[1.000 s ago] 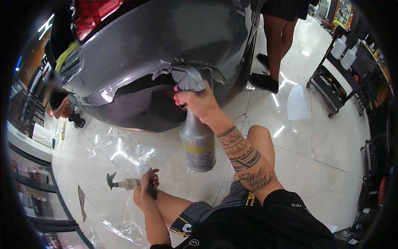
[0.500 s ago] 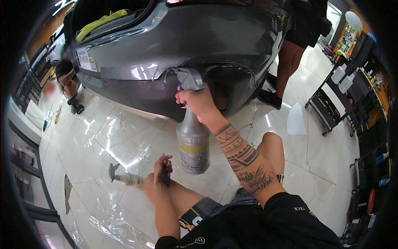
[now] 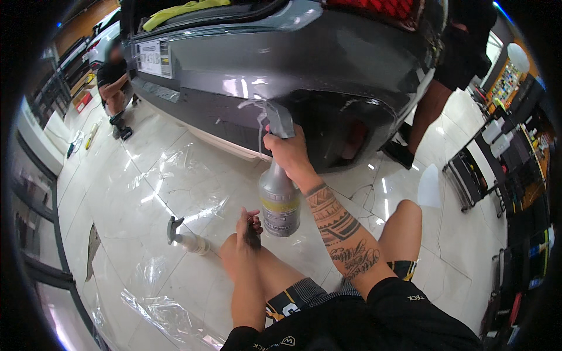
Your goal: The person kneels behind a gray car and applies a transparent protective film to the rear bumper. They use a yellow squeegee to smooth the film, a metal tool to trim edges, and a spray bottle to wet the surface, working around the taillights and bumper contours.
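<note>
My right hand [image 3: 291, 153] is wrapped round the neck and trigger of a grey spray bottle [image 3: 280, 202] with a yellow band on its label. The bottle hangs upright, its grey head close in front of the rear bumper [image 3: 225, 120] of a dark grey car. Thin, wrinkled clear film [image 3: 253, 105] hangs loose on the bumper beside the nozzle. Over my left knee, my left hand [image 3: 250, 222] is closed with curled fingers. Something dark shows at its palm, and I cannot make out what it is.
A second spray bottle [image 3: 192, 242] lies tilted by my left knee. Clear plastic film [image 3: 170, 313] is strewn on the tiled floor. One person [image 3: 114, 88] crouches at the far left; another person's leg [image 3: 430, 111] stands right of the car. A black cart [image 3: 471, 169] is at right.
The view has shifted, so the car sits further right in the picture. Both hands keep their hold, and the grey spray bottle stays before the bumper.
</note>
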Motion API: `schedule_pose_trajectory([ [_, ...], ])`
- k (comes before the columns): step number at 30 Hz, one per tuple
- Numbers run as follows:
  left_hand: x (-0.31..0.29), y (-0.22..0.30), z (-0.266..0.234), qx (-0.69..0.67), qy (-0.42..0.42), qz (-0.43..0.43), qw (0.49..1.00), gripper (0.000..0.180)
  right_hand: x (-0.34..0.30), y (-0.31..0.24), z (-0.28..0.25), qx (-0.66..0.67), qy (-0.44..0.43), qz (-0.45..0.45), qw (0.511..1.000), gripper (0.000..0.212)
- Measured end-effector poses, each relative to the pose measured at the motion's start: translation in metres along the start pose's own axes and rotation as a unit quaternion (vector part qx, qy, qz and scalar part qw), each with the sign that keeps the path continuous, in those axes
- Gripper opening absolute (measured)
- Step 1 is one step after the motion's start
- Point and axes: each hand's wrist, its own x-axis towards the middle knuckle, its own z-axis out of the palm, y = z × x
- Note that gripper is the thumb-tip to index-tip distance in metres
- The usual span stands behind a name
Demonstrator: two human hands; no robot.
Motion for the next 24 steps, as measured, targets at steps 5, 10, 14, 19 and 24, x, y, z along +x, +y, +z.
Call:
schedule_pose_trajectory([
  [5, 0.003, -0.003, -0.012, -0.135, -0.022, 0.054, 0.989, 0.050, 0.008, 0.017, 0.053, -0.101, 0.090, -0.107, 0.985, 0.021],
  [10, 0.010, -0.003, -0.032, -0.263, -0.076, 0.088, 0.958, 0.049, 0.028, 0.002, 0.110, -0.124, 0.038, -0.070, 0.989, 0.028],
  [14, 0.005, -0.002, -0.020, -0.287, -0.043, 0.073, 0.954, 0.049, 0.061, 0.014, 0.154, -0.141, 0.017, -0.049, 0.989, 0.031],
  [19, -0.002, 0.004, -0.045, -0.264, -0.081, 0.097, 0.956, 0.053, 0.074, 0.012, 0.204, -0.137, 0.022, -0.055, 0.989, 0.035],
  [24, 0.004, 0.001, -0.046, -0.271, -0.111, 0.078, 0.953, 0.054, 0.085, 0.023, 0.226, -0.174, -0.003, -0.080, 0.982, 0.037],
])
